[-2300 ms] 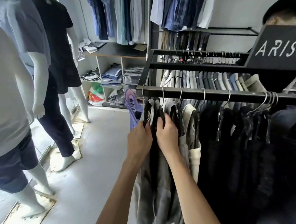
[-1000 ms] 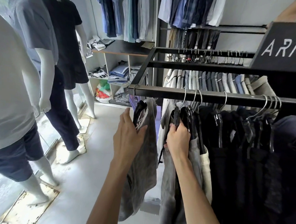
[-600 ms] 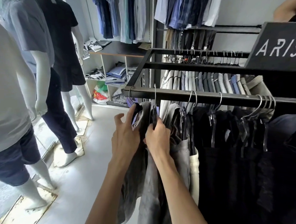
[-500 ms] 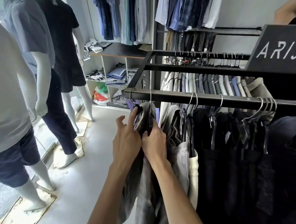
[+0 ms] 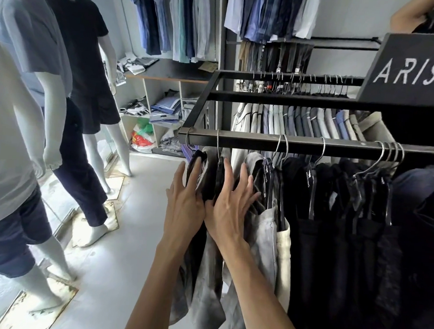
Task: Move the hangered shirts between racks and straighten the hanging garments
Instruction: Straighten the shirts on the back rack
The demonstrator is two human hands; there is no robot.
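Shirts [image 5: 207, 239] between open hands [image 5: 183, 208].

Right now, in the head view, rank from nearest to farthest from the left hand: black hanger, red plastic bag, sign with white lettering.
From the left hand:
1. Black hanger, at its fingertips.
2. Red plastic bag, floor level by the shelves, ahead-left.
3. Sign with white lettering, upper right on the rack.

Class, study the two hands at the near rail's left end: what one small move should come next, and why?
Probably slide the second hanger slightly right. Both hands, left hand and right hand, rest open on the grey garments, which hang bunched at the rail end, while a gap separates them from the next hooks.
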